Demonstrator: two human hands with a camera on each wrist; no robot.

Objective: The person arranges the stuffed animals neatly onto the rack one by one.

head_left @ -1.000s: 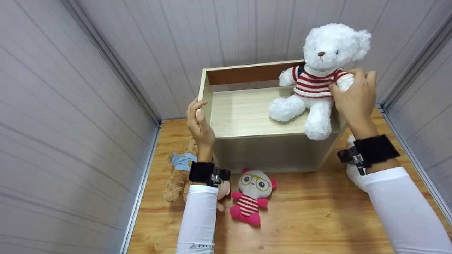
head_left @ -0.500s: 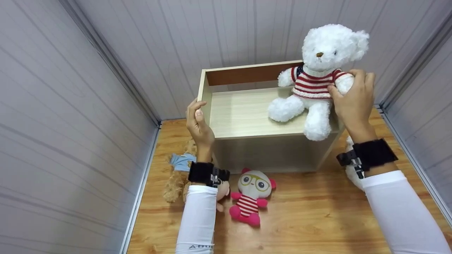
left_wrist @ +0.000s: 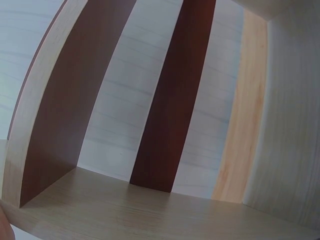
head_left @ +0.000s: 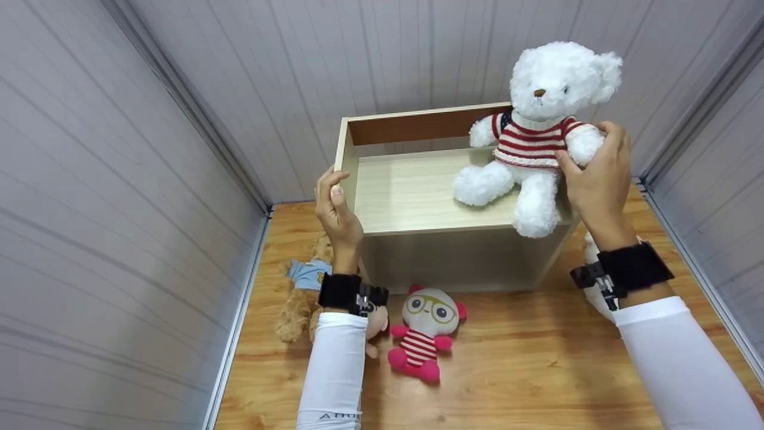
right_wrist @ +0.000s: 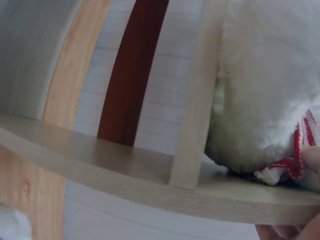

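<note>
A white teddy bear (head_left: pixel 537 119) in a red-and-white striped sweater sits upright on the right end of the top board of a light wooden shelf box (head_left: pixel 412 197). My right hand (head_left: pixel 588 158) grips the bear's arm, thumb on the sweater and fingers behind. The right wrist view shows the bear's fur (right_wrist: pixel 265 100) resting on the shelf board (right_wrist: pixel 150 170). My left hand (head_left: pixel 333 191) holds the front edge of the shelf's left side panel with curled fingers. In the left wrist view only the shelf's inside (left_wrist: pixel 100 205) shows.
On the wooden floor (head_left: pixel 537 370) in front of the shelf lie a brown plush with a blue shirt (head_left: pixel 301 286) and a pink plush with glasses (head_left: pixel 427 331). Another white plush (head_left: pixel 597 289) lies behind my right wrist. Grey panel walls close in on three sides.
The bear has shifted slightly left and settled on the board. My right hand has dropped a little with it. The left hand has not moved.
</note>
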